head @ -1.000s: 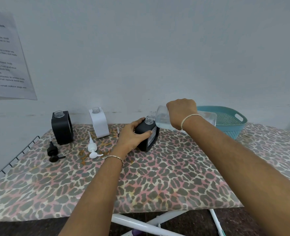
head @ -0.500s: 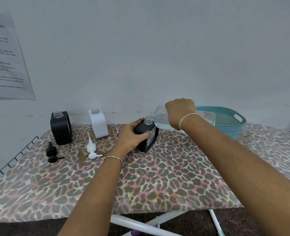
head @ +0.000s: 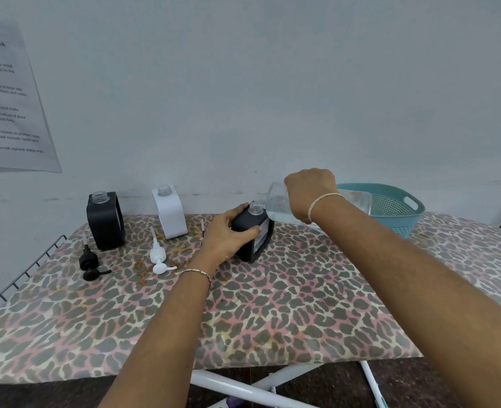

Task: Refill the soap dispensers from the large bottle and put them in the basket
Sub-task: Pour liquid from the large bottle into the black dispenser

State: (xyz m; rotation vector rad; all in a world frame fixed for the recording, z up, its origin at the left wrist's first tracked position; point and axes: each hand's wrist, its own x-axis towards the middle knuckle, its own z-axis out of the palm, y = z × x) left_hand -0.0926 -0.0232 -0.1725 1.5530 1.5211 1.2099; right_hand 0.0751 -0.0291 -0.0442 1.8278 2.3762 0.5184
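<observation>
My left hand point(head: 228, 235) grips a black soap dispenser point(head: 256, 238) with an open clear neck, standing mid-table. My right hand point(head: 309, 194) holds the large clear bottle point(head: 278, 201) tipped sideways, its mouth right above the dispenser's neck, clear liquid inside. A second black dispenser point(head: 105, 220) and a white dispenser point(head: 169, 213) stand uncapped at the back left. A black pump point(head: 90, 265) and a white pump point(head: 159, 257) lie in front of them. The teal basket point(head: 396, 210) sits at the back right, behind my right wrist.
The leopard-print ironing board point(head: 272, 304) stands against a pale wall, with a wire rack point(head: 22, 275) at its left end. A printed sheet point(head: 8, 98) hangs on the wall at the left. White legs point(head: 243, 387) show below the front edge.
The large bottle's mouth has tilted down closer to the dispenser's neck. My left hand has kept its grip on the dispenser.
</observation>
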